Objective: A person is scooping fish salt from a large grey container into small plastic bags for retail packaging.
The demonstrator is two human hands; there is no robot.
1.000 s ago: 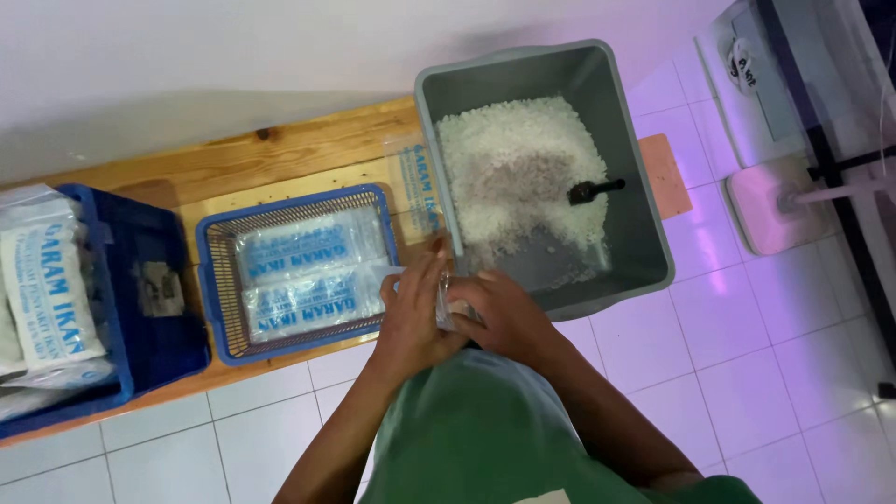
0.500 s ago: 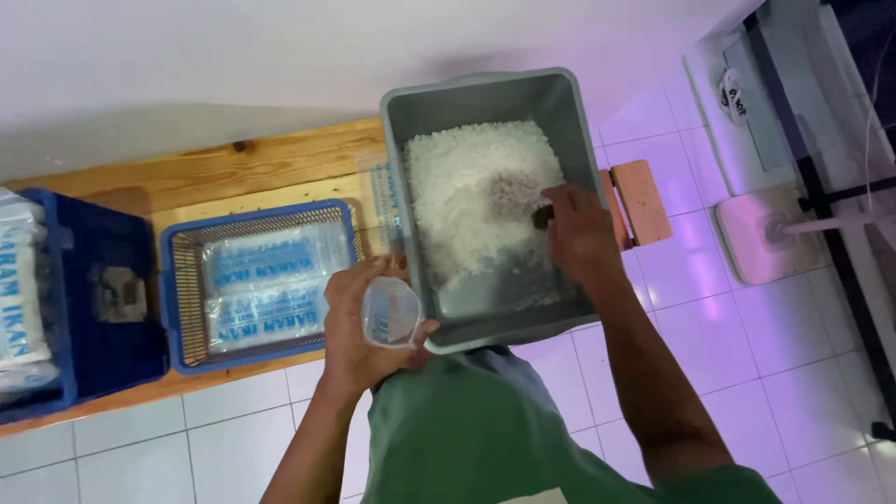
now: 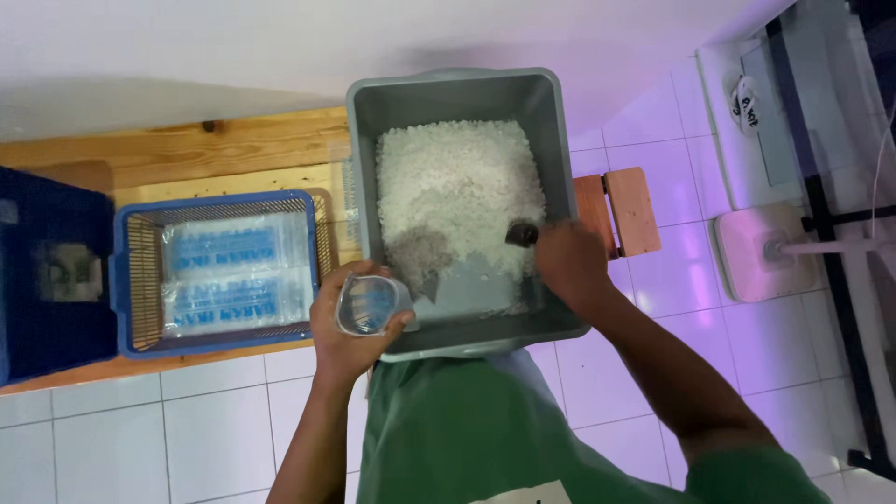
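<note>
the left hand [image 3: 350, 327] is wrapped around a clear plastic bag [image 3: 371, 304], holding its mouth open and round just at the near left corner of the grey tub [image 3: 362, 149], touching or almost touching the rim. the right hand [image 3: 569, 264] is inside the tub by its right wall, fingers closed on a dark scoop [image 3: 521, 233] whose head lies at the edge of the heap of coarse white grains [image 3: 457, 191]. the grains fill the far half of the tub; the near part of the tub floor is bare grey, which leaves open room between the scoop and the bag. the tub's near rim sits right against the person's green shirt [image 3: 457, 439], so there is little space on that side.

to the left, just beside the tub, a blue wire-sided basket [image 3: 124, 280] rests on a wooden bench [image 3: 187, 149] and holds flat filled packets [image 3: 233, 275] with blue print. a dark blue crate [image 3: 47, 271] stands further left, close beside the basket. to the right of the tub, a small wooden stool [image 3: 630, 210] sits close by on the white tiled floor [image 3: 140, 429], with a white stand base [image 3: 756, 252] well apart from it.
</note>
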